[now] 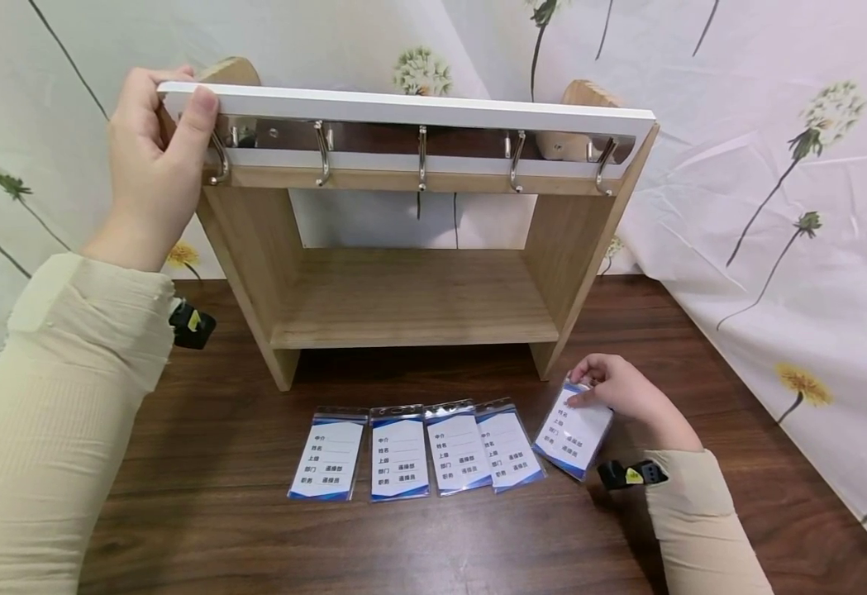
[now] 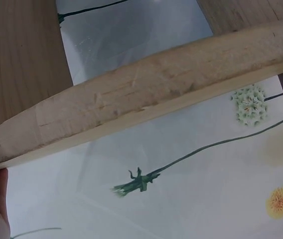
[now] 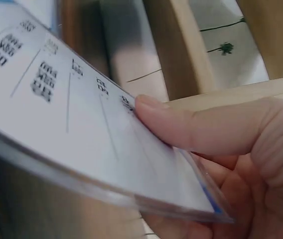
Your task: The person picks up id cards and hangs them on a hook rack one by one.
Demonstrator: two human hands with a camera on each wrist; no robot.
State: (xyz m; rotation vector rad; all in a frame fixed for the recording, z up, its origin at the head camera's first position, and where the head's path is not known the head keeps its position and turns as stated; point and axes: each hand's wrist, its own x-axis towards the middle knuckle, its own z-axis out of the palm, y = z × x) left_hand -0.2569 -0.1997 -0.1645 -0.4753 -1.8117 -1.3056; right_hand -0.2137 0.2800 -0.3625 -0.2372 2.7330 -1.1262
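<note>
My left hand (image 1: 152, 169) grips the left end of a wooden rack's white top board (image 1: 403, 102), thumb on the front face and fingers over the far side. In the left wrist view, a fingertip touches the edge of the rack's wooden side panel (image 2: 126, 99). Metal hooks (image 1: 422, 157) line the front of the board. With thumb and fingers, my right hand (image 1: 622, 392) pinches the upper end of a white-and-blue badge card (image 1: 570, 434) in a clear plastic sleeve. The right wrist view shows the card (image 3: 81, 114) tilted, its printed lines facing up.
Several similar badge cards (image 1: 399, 454) lie in a row before the rack, the two rightmost overlapping. The rack has a lower shelf (image 1: 411, 297) and stands on a dark wooden table (image 1: 418, 545). A flower-printed cloth (image 1: 760, 207) hangs behind and at the right.
</note>
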